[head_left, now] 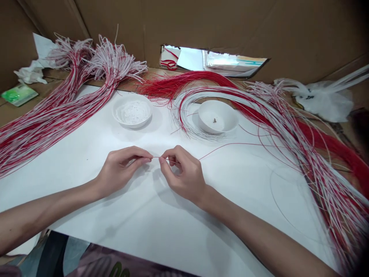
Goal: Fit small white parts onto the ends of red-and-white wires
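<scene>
purple garment (95, 261) seen at near edge, green lettering cut off, unreadable. over white work surface (144, 219), thin red strand (233, 143) held: pinched by left hand (118, 169) between thumb and fingers, gripped just beside by closed fingertips of right hand (184, 173), remainder trailed rightward. beyond, left bowl (132, 124) filled with white bits; right bowl (219, 125) marked by dark speck. red-and-white bundles (66, 115) laid both sides. far left, green packet (19, 95), print too small to be read.
</scene>
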### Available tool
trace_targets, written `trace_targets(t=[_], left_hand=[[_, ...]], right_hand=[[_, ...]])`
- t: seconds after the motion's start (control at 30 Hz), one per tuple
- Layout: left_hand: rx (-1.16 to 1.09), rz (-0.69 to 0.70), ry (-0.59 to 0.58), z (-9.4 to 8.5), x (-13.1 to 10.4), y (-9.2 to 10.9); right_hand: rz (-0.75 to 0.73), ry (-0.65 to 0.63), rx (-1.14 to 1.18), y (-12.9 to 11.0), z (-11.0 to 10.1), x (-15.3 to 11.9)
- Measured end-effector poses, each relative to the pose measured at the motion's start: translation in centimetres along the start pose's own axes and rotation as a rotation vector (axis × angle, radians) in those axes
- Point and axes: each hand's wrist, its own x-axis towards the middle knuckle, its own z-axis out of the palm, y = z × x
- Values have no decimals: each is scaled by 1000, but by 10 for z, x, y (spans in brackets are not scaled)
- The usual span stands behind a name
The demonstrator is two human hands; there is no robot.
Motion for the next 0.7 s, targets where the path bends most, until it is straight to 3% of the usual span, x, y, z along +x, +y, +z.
trace_targets(t=[0.43,0.7], left_hand=[[-76,-101,70,2,-6,8],[-260,-206,30,-1,-3,9]], right_hand=[[-148,-24,-12,-2,2,-3],[-201,67,-14,-6,4,-6]])
